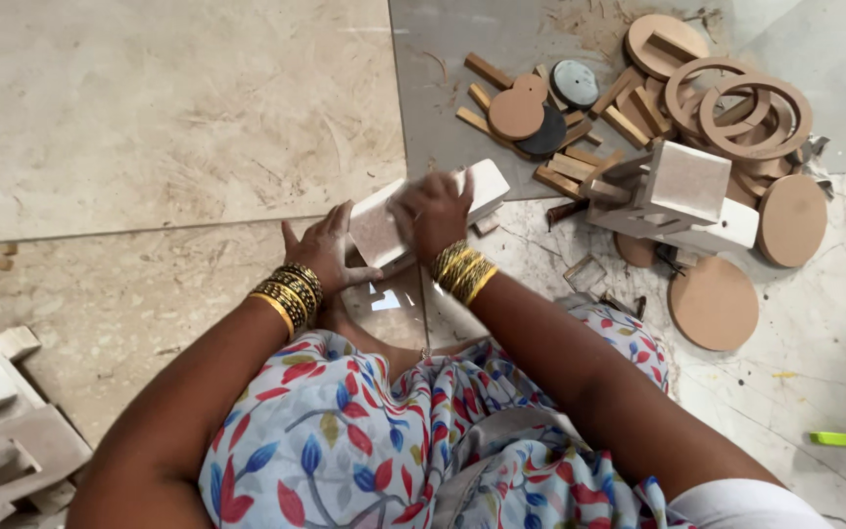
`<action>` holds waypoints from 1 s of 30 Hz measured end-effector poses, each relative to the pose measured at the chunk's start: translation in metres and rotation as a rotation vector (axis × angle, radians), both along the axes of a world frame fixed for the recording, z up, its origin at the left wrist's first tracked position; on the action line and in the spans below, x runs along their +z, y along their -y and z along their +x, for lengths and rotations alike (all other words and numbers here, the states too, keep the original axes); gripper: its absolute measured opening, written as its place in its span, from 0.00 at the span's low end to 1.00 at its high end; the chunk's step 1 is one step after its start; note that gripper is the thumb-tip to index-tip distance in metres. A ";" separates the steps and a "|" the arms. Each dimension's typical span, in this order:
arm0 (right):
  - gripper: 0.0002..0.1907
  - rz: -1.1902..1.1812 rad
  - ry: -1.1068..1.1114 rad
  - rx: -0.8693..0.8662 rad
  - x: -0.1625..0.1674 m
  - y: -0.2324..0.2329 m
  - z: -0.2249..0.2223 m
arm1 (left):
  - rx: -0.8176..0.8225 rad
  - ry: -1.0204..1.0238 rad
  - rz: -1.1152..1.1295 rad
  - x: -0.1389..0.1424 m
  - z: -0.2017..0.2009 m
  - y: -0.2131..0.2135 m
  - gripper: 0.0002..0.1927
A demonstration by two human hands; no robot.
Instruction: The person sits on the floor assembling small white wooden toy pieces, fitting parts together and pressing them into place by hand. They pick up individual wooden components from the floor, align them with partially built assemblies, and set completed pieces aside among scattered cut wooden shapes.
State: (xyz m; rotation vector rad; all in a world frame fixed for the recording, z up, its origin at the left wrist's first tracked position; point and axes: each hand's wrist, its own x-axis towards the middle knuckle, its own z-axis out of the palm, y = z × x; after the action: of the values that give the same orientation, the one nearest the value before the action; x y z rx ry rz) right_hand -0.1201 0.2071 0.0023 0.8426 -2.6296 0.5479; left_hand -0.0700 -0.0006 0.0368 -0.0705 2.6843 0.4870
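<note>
Two hands on a pale rectangular block over a marble floor.

The left hand point(323, 253) steadies the near end of the white, matte block point(423, 211), fingers spread against its side; the right hand point(435, 211) lies across its top, fingers curled down over it, blurred. The block sits low over the glossy veined floor point(149, 108), in front of the person's knees. Gold and dark bangles point(289, 292) ring both wrists. To the right lie smooth brown fibreboard discs point(714, 302), flat rings point(754, 116), short wooden strips point(565, 165) and a boxy white piece point(678, 186).
</note>
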 end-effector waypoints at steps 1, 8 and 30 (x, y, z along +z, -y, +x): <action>0.09 -0.022 0.004 -0.017 -0.001 0.003 -0.001 | -0.005 0.008 -0.011 -0.001 0.001 0.001 0.70; 0.06 -0.048 0.002 0.041 -0.012 0.014 -0.013 | 0.001 -0.027 0.000 -0.018 -0.006 0.001 0.72; 0.07 0.111 0.203 0.064 0.008 0.051 -0.001 | 0.026 0.048 -0.129 -0.025 -0.012 0.008 0.70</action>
State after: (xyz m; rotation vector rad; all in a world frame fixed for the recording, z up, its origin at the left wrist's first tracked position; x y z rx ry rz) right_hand -0.1207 0.1559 0.0104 0.9536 -2.8481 0.5333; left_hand -0.0817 -0.0081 0.0118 -0.1526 2.6680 0.3148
